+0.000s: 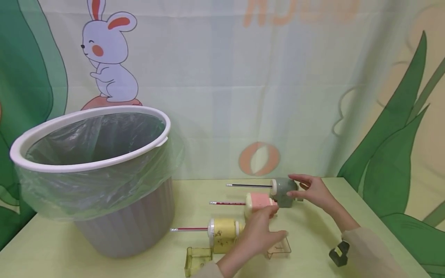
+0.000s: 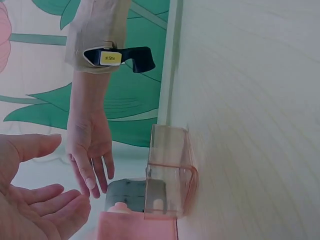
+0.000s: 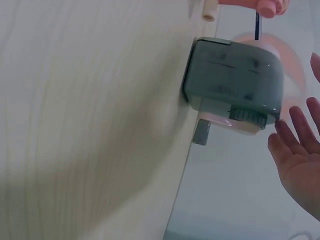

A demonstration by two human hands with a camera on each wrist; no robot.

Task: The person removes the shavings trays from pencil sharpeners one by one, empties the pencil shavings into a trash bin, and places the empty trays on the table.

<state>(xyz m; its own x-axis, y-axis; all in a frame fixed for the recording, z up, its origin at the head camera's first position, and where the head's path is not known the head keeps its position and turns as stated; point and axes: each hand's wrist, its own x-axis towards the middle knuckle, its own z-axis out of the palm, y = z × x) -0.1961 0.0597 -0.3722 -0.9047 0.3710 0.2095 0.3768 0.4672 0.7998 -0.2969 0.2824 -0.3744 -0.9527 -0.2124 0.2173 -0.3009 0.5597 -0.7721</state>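
Three crank pencil sharpeners lie in a slanting row, each with a pencil sticking out to the left: a dark green sharpener (image 1: 284, 184) at the back, a pink sharpener (image 1: 260, 200) in the middle, a yellow sharpener (image 1: 223, 231) in front. My right hand (image 1: 314, 191) is at the green sharpener's right end, thumb and fingers spread; the right wrist view has this hand (image 3: 302, 170) beside the green body (image 3: 232, 75), gripping nothing. Over the pink sharpener's near right side, my left hand (image 1: 256, 233) has its thumb and fingers apart, holding nothing. A clear pinkish shavings drawer (image 2: 167, 175) stands beyond it.
A large grey bin (image 1: 130, 227) with a white rim and plastic liner takes up the left side. A transparent yellow drawer (image 1: 199, 259) sits at the front, by the yellow sharpener. Behind the table hangs a printed curtain (image 1: 222, 96) with a rabbit and leaves.
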